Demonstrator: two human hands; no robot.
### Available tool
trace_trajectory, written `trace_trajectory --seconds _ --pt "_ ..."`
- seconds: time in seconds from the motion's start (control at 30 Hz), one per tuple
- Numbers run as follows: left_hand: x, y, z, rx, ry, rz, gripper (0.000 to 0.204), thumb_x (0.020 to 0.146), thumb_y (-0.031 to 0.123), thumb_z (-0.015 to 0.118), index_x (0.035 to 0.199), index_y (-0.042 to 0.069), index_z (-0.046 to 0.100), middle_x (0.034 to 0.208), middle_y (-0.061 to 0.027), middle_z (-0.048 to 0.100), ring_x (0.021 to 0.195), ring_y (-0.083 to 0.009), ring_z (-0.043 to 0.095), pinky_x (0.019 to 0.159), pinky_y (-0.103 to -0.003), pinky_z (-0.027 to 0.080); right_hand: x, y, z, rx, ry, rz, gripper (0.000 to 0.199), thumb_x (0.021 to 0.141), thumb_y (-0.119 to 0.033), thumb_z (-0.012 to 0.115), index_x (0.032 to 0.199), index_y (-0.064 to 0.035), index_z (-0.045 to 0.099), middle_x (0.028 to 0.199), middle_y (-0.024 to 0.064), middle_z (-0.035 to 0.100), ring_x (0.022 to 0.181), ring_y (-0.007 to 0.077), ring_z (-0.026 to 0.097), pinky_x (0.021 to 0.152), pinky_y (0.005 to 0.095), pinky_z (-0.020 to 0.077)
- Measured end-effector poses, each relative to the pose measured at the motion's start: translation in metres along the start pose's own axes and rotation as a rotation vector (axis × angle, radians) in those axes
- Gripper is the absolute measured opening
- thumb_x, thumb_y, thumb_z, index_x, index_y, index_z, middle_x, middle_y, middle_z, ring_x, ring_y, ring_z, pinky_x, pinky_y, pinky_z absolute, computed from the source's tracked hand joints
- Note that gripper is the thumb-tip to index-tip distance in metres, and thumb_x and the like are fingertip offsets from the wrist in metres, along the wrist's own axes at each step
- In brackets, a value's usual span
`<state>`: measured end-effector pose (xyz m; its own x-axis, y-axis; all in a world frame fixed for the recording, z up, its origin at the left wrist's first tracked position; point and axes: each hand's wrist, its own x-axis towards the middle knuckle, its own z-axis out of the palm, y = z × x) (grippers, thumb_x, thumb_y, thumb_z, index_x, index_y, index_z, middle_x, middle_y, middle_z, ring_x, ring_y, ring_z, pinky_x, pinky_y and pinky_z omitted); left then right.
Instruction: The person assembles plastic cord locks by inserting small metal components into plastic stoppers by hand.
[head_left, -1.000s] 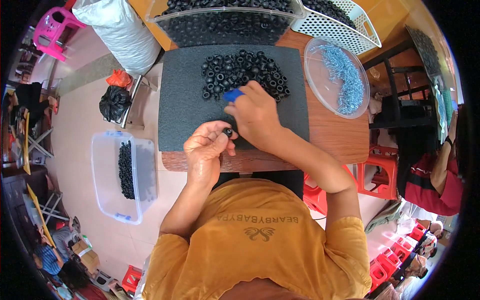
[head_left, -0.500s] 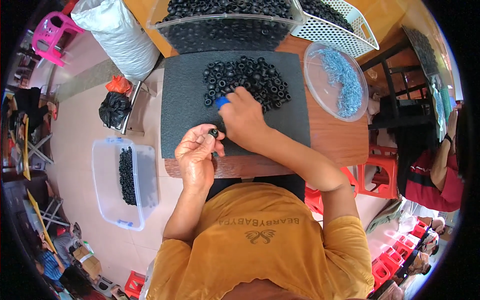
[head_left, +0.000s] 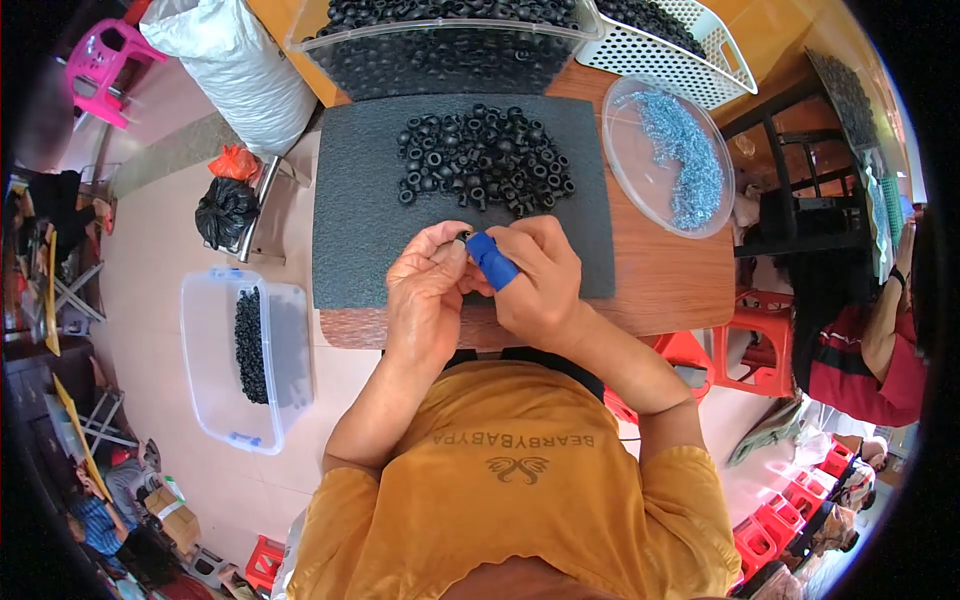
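A: Change vs half a second back: the right hand [head_left: 540, 275] has left the pile of black rubber rings [head_left: 485, 160] and come back to meet the left hand [head_left: 428, 295]. Both now sit together over the near edge of the dark foam mat [head_left: 360, 210].

B: State of the hands?

A: Pressed close, fingertips touching. Left hand pinches one small black ring [head_left: 463, 236] between thumb and forefinger; it was already holding one a second ago, only lower on the mat. The right forefinger wears a blue finger cot [head_left: 493, 260], and that tip lies right against the ring. Whether the right hand also holds a second piece I can't tell, the fingers cover it.

B: So where's the work piece?

A: Up between the two hands, just off the mat, near side of the pile. Pile itself looks unchanged, loose heap mid-mat.

B: Reading?

A: My guess is the pick-up phase is over and the fitting or checking phase is on. Right hand went out, came back, the two hands are closed on one ring.

B: Anything else moved?

A: No. The clear round lid of blue-silver screws [head_left: 680, 160] stays on the worktop [head_left: 670, 290] to the right of the mat, well apart from the hands. The clear floor bin [head_left: 245, 360] on the left holds a strip of black rings, same as before.
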<state>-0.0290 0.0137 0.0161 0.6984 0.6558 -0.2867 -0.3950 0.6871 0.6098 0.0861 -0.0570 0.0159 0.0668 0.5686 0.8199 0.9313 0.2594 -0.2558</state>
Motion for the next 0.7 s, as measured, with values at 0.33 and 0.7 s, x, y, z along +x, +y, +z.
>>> trace_trajectory --seconds 0.33,0.7 --pt "-0.009 -0.009 0.005 0.071 -0.038 0.184 0.021 0.088 0.003 0.058 0.108 -0.002 0.052 0.088 -0.0043 0.059 0.078 -0.0103 0.057 0.071 -0.022 0.047 0.005 -0.014 -0.01 0.054 0.051 0.195 0.021 0.062 -0.003 0.071 0.078 0.0011 0.059 0.08 0.0119 0.06 0.067 0.0288 0.054 0.055 0.0357 0.0443" --pt "-0.012 -0.023 0.004 0.383 -0.037 0.479 0.026 0.087 0.006 0.062 0.108 -0.005 0.051 0.09 -0.0037 0.056 0.08 -0.0092 0.055 0.072 -0.02 0.045 0.011 -0.01 -0.026 0.234 -0.098 0.366 0.02 0.066 -0.003 0.074 0.083 -0.004 0.064 0.077 0.0078 0.062 0.069 0.0244 0.055 0.06 0.0323 0.0436"
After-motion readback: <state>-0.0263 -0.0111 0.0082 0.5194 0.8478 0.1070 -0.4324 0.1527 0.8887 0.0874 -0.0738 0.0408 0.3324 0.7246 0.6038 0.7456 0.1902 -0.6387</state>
